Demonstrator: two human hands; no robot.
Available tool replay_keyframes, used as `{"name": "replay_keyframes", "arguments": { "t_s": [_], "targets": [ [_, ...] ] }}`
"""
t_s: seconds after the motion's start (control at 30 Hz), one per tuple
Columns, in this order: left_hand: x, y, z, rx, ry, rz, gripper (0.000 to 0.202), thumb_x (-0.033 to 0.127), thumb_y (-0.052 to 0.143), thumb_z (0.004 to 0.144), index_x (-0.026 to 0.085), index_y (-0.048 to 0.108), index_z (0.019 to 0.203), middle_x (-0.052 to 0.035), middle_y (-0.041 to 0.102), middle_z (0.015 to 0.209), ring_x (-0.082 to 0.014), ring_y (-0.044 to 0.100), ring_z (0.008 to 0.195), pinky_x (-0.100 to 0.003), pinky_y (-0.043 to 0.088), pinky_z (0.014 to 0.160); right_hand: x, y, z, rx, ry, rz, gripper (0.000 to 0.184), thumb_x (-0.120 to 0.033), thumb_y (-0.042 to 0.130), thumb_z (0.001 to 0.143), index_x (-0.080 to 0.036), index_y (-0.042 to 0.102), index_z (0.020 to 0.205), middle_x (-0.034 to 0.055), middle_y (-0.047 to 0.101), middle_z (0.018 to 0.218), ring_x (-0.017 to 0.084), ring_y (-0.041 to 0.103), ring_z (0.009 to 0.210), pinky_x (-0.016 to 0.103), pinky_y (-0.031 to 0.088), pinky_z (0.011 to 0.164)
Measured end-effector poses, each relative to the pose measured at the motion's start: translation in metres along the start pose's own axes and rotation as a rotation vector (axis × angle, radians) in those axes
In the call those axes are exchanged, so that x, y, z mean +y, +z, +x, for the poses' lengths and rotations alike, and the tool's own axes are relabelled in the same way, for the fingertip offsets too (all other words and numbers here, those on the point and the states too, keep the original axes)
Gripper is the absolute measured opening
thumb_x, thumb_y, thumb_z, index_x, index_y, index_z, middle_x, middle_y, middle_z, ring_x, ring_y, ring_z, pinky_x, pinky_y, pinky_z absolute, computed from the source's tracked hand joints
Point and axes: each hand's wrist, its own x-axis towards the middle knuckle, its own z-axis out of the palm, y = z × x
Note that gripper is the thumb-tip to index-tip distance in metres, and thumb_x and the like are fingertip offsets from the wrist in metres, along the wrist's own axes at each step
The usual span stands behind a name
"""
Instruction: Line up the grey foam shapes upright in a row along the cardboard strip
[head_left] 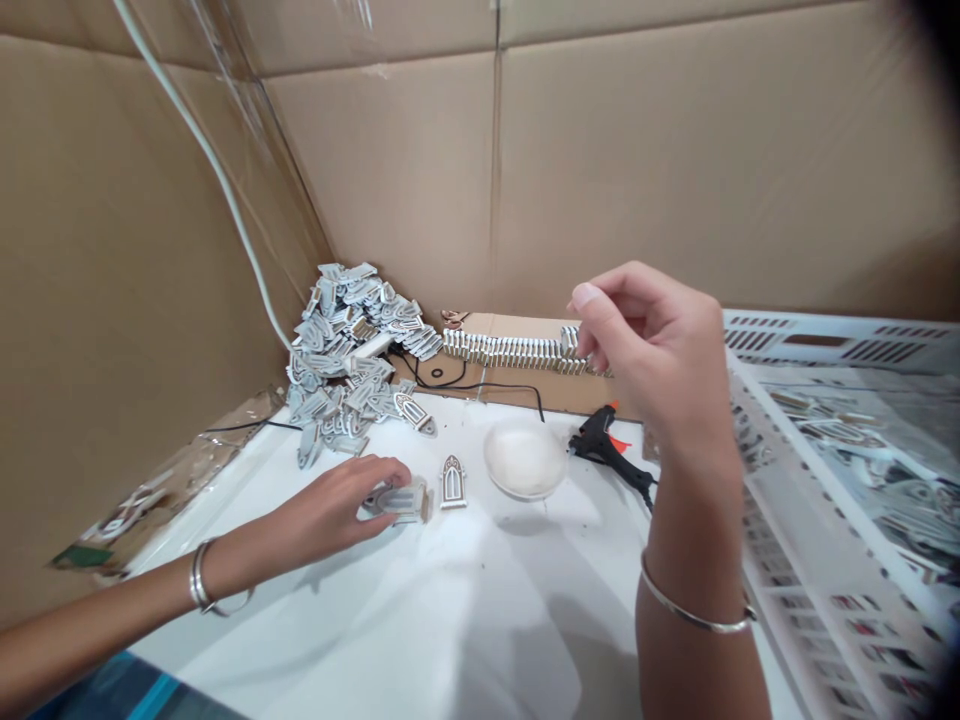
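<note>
My left hand [334, 505] rests low on the white table [420, 610], fingers closed on a small stack of arch-shaped grey pieces [401, 500]. One more arch piece [452, 481] lies flat just right of it. My right hand [652, 355] is raised at the far end of a standing row of arch pieces [510, 349] on a cardboard strip. Its fingers are curled in a pinch at the row's right end; I cannot make out what they hold.
A heap of arch pieces [352, 360] fills the back left corner. A white bowl [525, 458] and a black glue gun [611, 452] sit mid-table. A white plastic crate [847, 440] stands at the right. Cardboard walls [637, 160] enclose the table.
</note>
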Motion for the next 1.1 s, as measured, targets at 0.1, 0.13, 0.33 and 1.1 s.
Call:
{"name": "replay_keyframes", "arguments": {
  "t_s": [0.1, 0.13, 0.33, 1.1],
  "targets": [
    [0.002, 0.0, -0.001, -0.013, -0.015, 0.018, 0.026, 0.033, 0.054, 0.096, 0.024, 0.055, 0.12, -0.0069, 0.064, 0.118, -0.0225, 0.061, 0.107, -0.034, 0.049, 0.091, 0.0, 0.0, 0.0, 0.001, -0.004, 0.001, 0.024, -0.042, 0.059, 0.093, -0.023, 0.06, 0.077, 0.0009, 0.057, 0.064, 0.015, 0.052, 0.057, 0.031, 0.04, 0.054],
    [0.004, 0.0, -0.001, -0.017, -0.023, 0.02, 0.026, 0.033, 0.053, 0.096, 0.024, 0.055, 0.12, -0.0067, 0.064, 0.118, -0.0226, 0.061, 0.107, -0.035, 0.049, 0.092, -0.001, 0.0, 0.001, 0.002, -0.007, 0.003, 0.024, -0.041, 0.059, 0.093, -0.023, 0.06, 0.077, 0.0007, 0.056, 0.064, 0.015, 0.051, 0.056, 0.031, 0.04, 0.054],
    [0.007, -0.017, 0.005, 0.015, -0.039, 0.015, 0.038, 0.046, 0.057, 0.095, 0.027, 0.055, 0.127, -0.0061, 0.062, 0.127, -0.0236, 0.059, 0.115, -0.036, 0.048, 0.097, -0.001, -0.001, 0.0, 0.009, -0.025, 0.004, 0.023, -0.038, 0.059, 0.093, -0.022, 0.061, 0.077, 0.0003, 0.055, 0.063, 0.014, 0.049, 0.055, 0.03, 0.04, 0.053],
    [-0.084, -0.01, 0.096, 0.105, 0.374, 0.649, 0.033, 0.01, 0.041, 0.099, 0.02, 0.059, 0.124, -0.0117, 0.063, 0.124, -0.0219, 0.059, 0.107, -0.034, 0.044, 0.093, 0.001, -0.001, 0.002, 0.006, -0.051, 0.01, 0.022, -0.035, 0.058, 0.094, -0.021, 0.061, 0.076, -0.0009, 0.054, 0.061, 0.011, 0.049, 0.054, 0.027, 0.039, 0.051]
  ]
}}
